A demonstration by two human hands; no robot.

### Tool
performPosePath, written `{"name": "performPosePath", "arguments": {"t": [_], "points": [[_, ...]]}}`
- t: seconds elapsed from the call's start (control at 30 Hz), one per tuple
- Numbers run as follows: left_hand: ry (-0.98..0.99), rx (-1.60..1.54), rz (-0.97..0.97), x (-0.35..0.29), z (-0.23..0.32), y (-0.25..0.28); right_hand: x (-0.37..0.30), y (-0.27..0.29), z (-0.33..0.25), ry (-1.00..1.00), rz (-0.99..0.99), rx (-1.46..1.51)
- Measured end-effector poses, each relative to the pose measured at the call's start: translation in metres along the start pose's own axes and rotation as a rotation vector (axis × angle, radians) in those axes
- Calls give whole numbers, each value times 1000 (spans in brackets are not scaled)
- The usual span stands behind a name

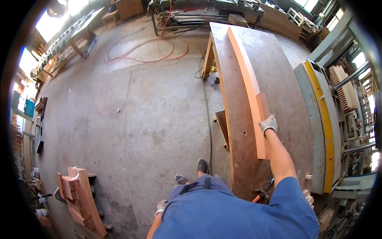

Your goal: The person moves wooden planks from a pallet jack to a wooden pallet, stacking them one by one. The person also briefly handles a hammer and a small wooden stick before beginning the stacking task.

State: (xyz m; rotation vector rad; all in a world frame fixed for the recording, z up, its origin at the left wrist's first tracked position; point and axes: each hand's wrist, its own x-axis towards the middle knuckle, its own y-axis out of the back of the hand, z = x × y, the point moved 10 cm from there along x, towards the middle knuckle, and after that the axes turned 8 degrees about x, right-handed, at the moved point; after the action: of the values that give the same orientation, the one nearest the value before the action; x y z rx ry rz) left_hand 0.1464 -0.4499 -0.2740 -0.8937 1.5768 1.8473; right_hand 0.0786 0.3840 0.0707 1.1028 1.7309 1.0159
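Observation:
A long, pale wooden beam [246,71] lies lengthwise on the brown workbench top [278,59]. Against its right side, towards the near end, sits a shorter, darker wood piece [262,104]. My right hand [268,123], in a whitish glove, is closed over this short piece beside the beam. My left hand [161,205], also gloved, hangs low by my left hip with its fingers loose and nothing visible in it. Near the bench's closest edge, a hammer [260,195] with an orange handle lies partly hidden by my body.
A stack of reddish timber [85,195] stands on the floor at lower left. A machine with a yellow strip [320,95] runs along the bench's right. A dark cable [207,111] passes near my feet; a red hose [159,57] curls across the floor farther back.

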Motion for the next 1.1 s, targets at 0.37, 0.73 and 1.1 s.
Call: {"name": "performPosePath", "arguments": {"t": [0.37, 0.73, 1.1], "points": [[149, -403, -72, -56, -20, 24, -42, 8, 43, -47, 20, -52], [75, -281, -60, -63, 13, 53, -45, 14, 58, -82, 5, -87], [77, -352, 5, -77, -1, 38, 14, -41, 49, 477, 151, -233]]}}
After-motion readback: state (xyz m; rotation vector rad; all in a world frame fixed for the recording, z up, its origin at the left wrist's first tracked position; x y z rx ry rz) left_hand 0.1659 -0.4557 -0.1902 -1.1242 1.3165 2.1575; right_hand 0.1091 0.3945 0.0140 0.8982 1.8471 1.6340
